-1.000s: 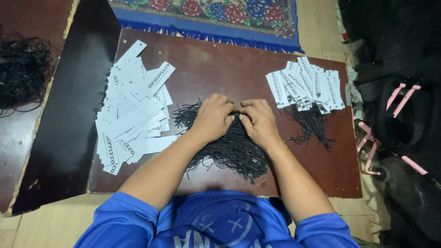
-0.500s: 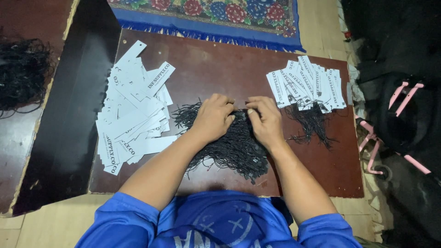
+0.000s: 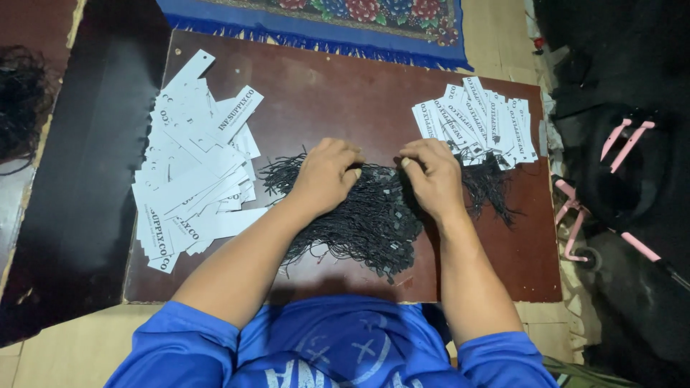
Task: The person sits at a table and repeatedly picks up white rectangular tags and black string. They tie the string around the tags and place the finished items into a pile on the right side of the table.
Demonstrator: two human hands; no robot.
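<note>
Seen from the head camera, a person in a blue shirt (image 3: 338,352) leans over a dark reddish-brown worktop (image 3: 345,86) that fills the middle of the frame. Both hands rest on a heap of thin black strings (image 3: 366,223) lying at the centre, near the lower edge of the worktop. The left hand (image 3: 325,174) lies on the left part of the heap, fingers curled down into the strands, its grip closed loosely on them. The right hand (image 3: 431,174) sits just beside it, a little to the right, fingertips bent and pinching into the strings, so its grip is closed on them too; exactly which strands each hand holds cannot be told. To the left of the frame a loose pile of white paper tags (image 3: 190,165) spreads across the worktop, well apart from the hands. At the upper right a neater fanned row of white tags (image 3: 478,118) lies with black strings trailing from below it, close to the right hand. Along the top edge of the frame runs a blue patterned rug (image 3: 316,18), and at the far right pink plastic pieces (image 3: 625,140) show against dark bags.
</note>
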